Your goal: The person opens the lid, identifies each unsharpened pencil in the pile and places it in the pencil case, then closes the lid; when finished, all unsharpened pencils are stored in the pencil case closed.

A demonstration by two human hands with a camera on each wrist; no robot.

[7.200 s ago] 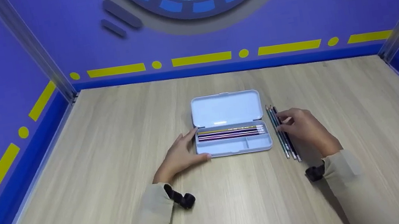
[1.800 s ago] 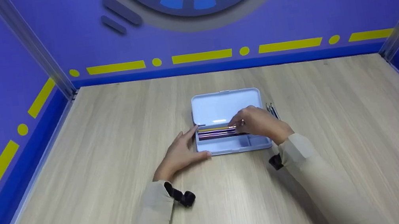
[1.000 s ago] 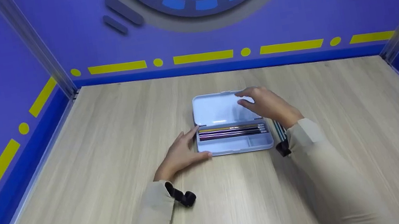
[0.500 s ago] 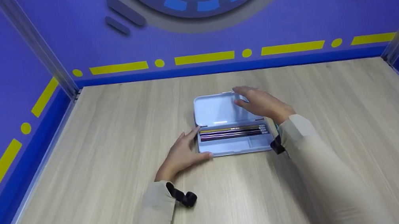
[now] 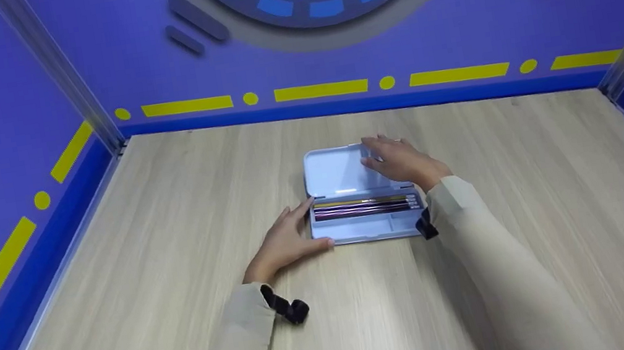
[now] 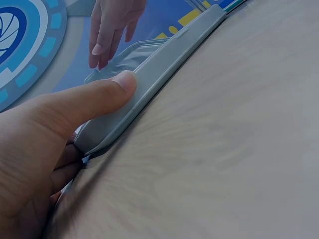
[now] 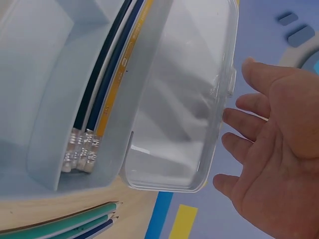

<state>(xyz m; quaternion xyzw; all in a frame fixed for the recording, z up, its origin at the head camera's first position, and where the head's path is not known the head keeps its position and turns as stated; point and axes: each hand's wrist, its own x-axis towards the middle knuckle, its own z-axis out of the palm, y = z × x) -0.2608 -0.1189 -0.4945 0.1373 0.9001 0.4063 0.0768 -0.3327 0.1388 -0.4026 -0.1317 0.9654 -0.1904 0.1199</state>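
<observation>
A pale blue plastic pencil case [image 5: 352, 230] lies on the table with its lid [image 5: 333, 171] tipped back. Several pencils [image 5: 361, 208], one yellow, fill its long rear compartment; their eraser ends show in the right wrist view. My left hand [image 5: 285, 243] holds the case's left end, thumb pressed on the front wall in the left wrist view and fingers round behind. Over the right part of the lid is my right hand [image 5: 400, 160]. In the right wrist view its fingers are spread, with fingertips right at the lid's outer edge and nothing held.
Green and dark blue pencils [image 7: 75, 224] lie on the table beside the case's right end; my right arm hides them in the head view. Blue panels [image 5: 293, 59] with yellow marks stand along the table's back and sides.
Earlier my right hand pinched at pencils right of the case, then reached into the pencil compartment. It has since come away and moved back over the lid. My left hand has stayed put.
</observation>
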